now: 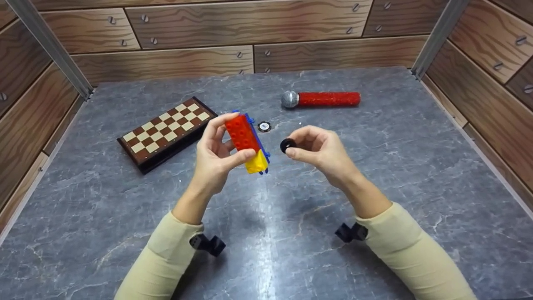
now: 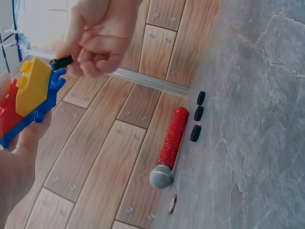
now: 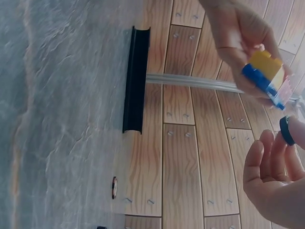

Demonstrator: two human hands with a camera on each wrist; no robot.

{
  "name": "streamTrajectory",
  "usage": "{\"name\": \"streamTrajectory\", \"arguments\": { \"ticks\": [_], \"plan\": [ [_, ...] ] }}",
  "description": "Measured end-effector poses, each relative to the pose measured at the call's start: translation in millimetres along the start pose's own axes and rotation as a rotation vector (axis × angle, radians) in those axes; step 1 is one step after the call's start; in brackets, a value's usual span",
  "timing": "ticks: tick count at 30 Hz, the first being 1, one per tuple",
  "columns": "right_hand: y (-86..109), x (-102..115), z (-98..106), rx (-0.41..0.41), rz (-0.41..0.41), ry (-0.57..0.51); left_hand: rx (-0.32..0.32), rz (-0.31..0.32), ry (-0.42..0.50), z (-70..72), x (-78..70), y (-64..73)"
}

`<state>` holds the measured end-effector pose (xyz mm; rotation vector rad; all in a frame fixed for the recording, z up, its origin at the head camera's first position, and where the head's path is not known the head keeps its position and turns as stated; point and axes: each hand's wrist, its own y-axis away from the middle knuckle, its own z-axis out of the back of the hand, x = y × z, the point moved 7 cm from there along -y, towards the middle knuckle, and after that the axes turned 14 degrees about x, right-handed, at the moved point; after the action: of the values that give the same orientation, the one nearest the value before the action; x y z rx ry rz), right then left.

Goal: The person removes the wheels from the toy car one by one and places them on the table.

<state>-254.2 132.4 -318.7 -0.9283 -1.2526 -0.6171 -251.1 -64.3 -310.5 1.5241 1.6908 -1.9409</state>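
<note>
In the head view my left hand (image 1: 214, 154) grips a toy block car (image 1: 242, 135) made of red and yellow bricks on a blue base with axle stubs. It is tilted and held above the table. My right hand (image 1: 327, 152) pinches a small black tire (image 1: 287, 145) between thumb and fingers, just right of the car and apart from it. The left wrist view shows the tire (image 2: 60, 62) close to the blue stubs beside the yellow brick (image 2: 33, 88). Three more black tires (image 2: 198, 113) stand in a row on the table there; the right hand seems to hide them from the head view.
A folded chessboard (image 1: 166, 129) lies on the left of the grey marbled table (image 1: 125, 233). At the back right is a red microphone (image 1: 329, 98). A poker chip (image 1: 264, 126) lies behind the toy car. Wood-patterned walls (image 1: 191, 25) enclose the back and sides.
</note>
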Motion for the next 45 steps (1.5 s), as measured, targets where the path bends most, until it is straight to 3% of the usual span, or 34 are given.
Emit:
{"name": "streamTrajectory", "arguments": {
  "ticks": [8,24,37,45],
  "plan": [
    [4.1,-10.1,18.0,-0.032,-0.045,0.002,0.023,0.019,0.018,-3.6,2.3,-1.5],
    [17.5,-31.3,79.6,-0.138,-0.131,0.026,0.018,0.068,0.022,-5.4,5.2,-3.3],
    [34.2,-48.4,137.7,-0.256,-0.182,-0.086,0.023,0.086,0.013,-4.8,10.3,-0.1],
    [43.1,-68.9,172.9,-0.309,-0.360,-0.105,0.023,0.096,0.014,-5.0,12.1,1.1]
  ]
}}
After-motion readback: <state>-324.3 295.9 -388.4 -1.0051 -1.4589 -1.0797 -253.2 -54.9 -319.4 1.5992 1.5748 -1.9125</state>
